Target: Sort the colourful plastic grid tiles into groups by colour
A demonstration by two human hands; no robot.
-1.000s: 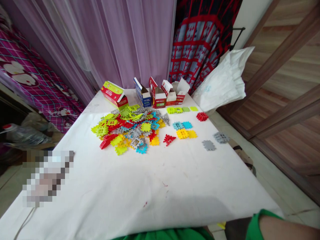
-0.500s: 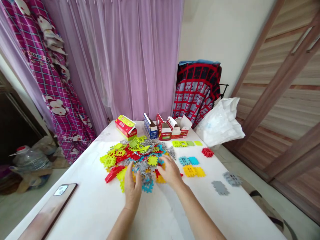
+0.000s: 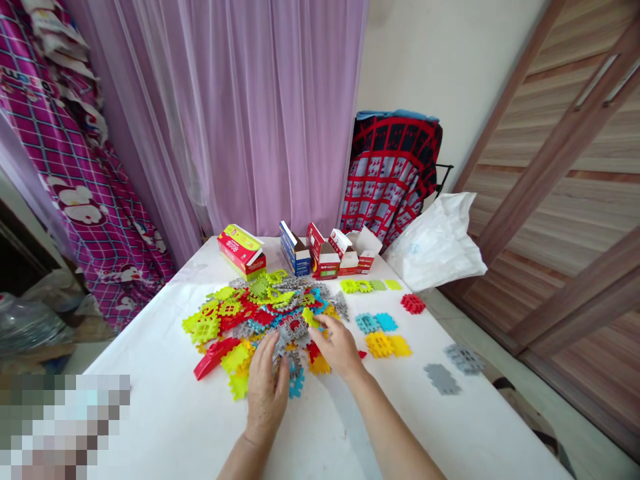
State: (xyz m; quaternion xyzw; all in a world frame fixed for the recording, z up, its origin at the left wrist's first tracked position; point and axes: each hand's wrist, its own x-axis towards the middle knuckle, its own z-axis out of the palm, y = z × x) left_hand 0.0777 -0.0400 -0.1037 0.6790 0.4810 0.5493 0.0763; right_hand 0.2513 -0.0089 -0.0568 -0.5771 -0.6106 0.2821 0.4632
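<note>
My right hand (image 3: 336,347) pinches a yellow-green interlocking building tile (image 3: 309,317) between thumb and fingers, tilted almost edge-on above the pile. My left hand (image 3: 267,380) is at the near side of the pile, thumb and fingers apart, beside grey toothed tiles (image 3: 291,330); nothing shows in its grip. Mixed plastic tiles lie heaped beyond both hands: lime ones (image 3: 206,329), a long red piece (image 3: 216,358) and a blue tile (image 3: 297,385) at the near edge.
Sorted tiles lie on the right: lime (image 3: 363,287), blue (image 3: 385,322), yellow (image 3: 380,345), a red stack (image 3: 413,304) and grey (image 3: 442,379). Open small boxes (image 3: 325,261) and a red-and-yellow box (image 3: 241,252) stand behind the pile. A white bag (image 3: 435,243) is at the far right edge.
The lime tile, face-on before, is now tilted edge-on in my right fingers. My left hand has moved slightly right, toward the grey tiles. The view has shifted a little.
</note>
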